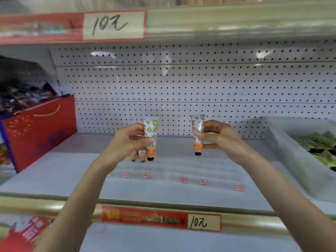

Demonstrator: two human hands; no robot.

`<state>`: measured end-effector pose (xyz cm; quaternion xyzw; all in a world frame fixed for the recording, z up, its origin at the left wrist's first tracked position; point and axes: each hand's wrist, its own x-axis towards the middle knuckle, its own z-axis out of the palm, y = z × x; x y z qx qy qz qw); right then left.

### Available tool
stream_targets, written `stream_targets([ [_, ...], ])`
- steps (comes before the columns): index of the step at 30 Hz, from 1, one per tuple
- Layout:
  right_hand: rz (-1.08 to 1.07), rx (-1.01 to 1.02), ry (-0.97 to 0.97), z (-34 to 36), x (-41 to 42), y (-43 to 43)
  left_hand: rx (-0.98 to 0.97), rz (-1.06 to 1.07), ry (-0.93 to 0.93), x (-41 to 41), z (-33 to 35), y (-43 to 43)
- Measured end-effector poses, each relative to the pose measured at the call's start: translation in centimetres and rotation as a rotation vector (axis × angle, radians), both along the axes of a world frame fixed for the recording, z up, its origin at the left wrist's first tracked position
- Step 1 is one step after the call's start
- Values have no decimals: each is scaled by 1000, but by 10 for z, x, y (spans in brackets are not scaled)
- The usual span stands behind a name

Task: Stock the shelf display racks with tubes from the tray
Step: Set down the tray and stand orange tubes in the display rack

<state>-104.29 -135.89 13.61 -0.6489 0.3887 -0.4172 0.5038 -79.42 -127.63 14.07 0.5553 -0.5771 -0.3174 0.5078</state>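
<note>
My left hand [130,140] grips an orange-flowered tube [150,130] with a black cap, held upright, cap down, over the shelf. Two more such tubes [138,156] show below that hand; whether it holds them or they stand in the rack I cannot tell. My right hand [220,138] pinches a second orange-flowered tube [197,124], also cap down. Below both hands lies the clear display rack [181,171] with small red labels along its front. The translucent tray [291,151] at the right holds several green tubes [320,148].
A red gift box [40,131] with dark packets on top stands at the left of the shelf. White pegboard [181,84] forms the back wall. The shelf's front rail [54,206] carries a red price strip reading 10. Another shelf edge hangs overhead.
</note>
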Motion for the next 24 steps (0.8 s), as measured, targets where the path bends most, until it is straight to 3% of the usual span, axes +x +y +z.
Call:
stream_targets([
  [9,-49,-8,-34,-22,101,10,-61,127,-19,98,-23,-10],
  [19,-236,-66,-83,-69,177,14,-68,72,-102,107,-64,-36],
  [24,-225,-99,-25,-85,187,14,-26,72,-121,107,-79,-39],
])
